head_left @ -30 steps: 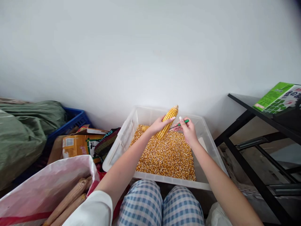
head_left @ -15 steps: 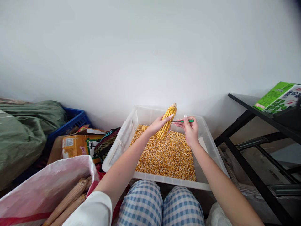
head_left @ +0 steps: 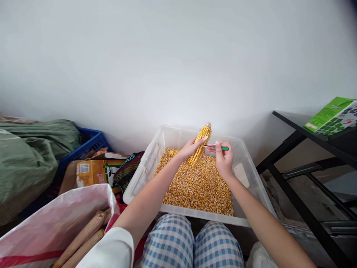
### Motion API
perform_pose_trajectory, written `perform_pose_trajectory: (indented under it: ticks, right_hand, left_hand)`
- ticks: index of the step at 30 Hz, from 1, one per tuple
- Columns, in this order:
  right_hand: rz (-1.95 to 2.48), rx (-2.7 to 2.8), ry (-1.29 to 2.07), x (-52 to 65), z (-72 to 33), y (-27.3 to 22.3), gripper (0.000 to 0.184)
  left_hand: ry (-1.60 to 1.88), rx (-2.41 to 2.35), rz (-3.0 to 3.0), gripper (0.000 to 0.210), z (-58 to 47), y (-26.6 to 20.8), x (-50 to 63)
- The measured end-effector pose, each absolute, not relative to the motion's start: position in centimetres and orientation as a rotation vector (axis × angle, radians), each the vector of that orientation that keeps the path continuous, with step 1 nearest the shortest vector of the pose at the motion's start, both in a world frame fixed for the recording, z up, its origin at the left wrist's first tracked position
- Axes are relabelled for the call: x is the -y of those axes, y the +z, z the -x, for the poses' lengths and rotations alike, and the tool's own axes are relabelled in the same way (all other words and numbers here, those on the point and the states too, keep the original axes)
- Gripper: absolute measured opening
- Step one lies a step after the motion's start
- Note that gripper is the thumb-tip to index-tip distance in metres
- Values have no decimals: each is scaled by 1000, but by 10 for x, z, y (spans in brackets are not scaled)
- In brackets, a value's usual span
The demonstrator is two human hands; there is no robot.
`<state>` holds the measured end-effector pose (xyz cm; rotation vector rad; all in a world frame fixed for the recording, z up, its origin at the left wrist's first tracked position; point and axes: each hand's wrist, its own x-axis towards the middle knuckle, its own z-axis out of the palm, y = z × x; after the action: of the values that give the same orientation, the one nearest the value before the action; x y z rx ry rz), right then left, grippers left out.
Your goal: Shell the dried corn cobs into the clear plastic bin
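Note:
My left hand is wrapped round a yellow corn cob, held tilted with its pale tip up, above a translucent plastic bin. Between the fingers of my right hand is a screwdriver with a green handle and a thin metal shaft. The shaft points left and meets the right side of the cob; its very tip is hard to make out. Loose corn kernels cover most of the bin's floor. Another cob lies on the kernels at the back left.
A white and red sack with stripped cobs stands at lower left. Behind it are an orange package, a blue crate and a green cloth. On the right, a black metal rack bears a green box.
My right hand has dropped slightly and shifted left, bringing the screwdriver closer in against the cob. The cob stays in my left hand at nearly the same tilt. The view has shifted slightly.

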<state>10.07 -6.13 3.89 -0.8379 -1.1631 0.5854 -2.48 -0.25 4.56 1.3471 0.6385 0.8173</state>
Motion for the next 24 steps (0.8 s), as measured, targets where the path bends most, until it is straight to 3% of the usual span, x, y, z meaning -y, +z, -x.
perform_pose_trajectory:
  ticks: [14, 24]
  right_hand:
    - [890, 1143, 979, 47, -128, 47, 30]
    - [862, 1081, 824, 50, -122, 51, 26]
  left_hand:
    - [773, -657, -1519, 55, 28, 52, 7]
    - [792, -672, -1484, 57, 29, 48, 2]
